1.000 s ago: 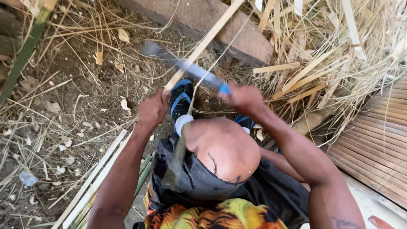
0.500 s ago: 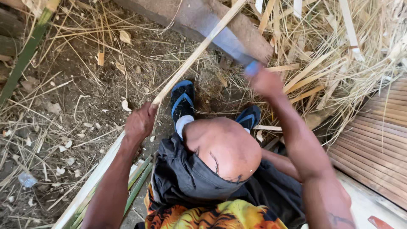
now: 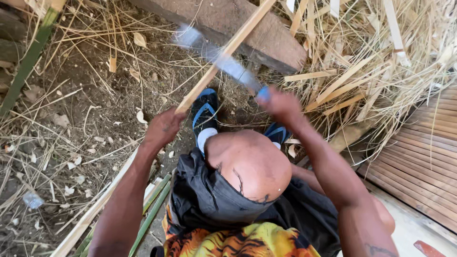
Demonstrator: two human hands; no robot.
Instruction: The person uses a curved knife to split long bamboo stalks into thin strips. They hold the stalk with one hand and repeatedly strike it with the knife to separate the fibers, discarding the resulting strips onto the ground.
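- Above the bent knee (image 3: 247, 162), a long pale bamboo strip (image 3: 228, 47) runs slantwise from the upper edge of the view down past the left hand (image 3: 162, 128) and on toward the lower left corner.
- Left hand is closed around the bamboo strip at about its middle, holding it raised off the ground.
- Right hand (image 3: 281, 104) is closed on the blue handle of a knife (image 3: 214, 52); the blade is motion-blurred and crosses the strip just above the left hand, so whether it touches the strip cannot be told.
- Judging from how things lie, the work looks well under way: the strip already shows a bare, pale, flat face with no green skin visible, and much of its length reads as even in width.
- What is left cannot be judged surely; the blurred blade hides the stretch being worked.
- Beside the strip's lower end lie further strips, some with green skin (image 3: 152, 214), apparently not yet pared.
- Right of the knee, a heap of pale shavings and offcuts (image 3: 371, 71) covers the ground.
- Beyond the knee, blue sandals (image 3: 204, 109) rest on dirt, with a brown wooden block (image 3: 247, 28) behind them.
- Far right of the knee, a mat of flat slats (image 3: 423, 162) lies.
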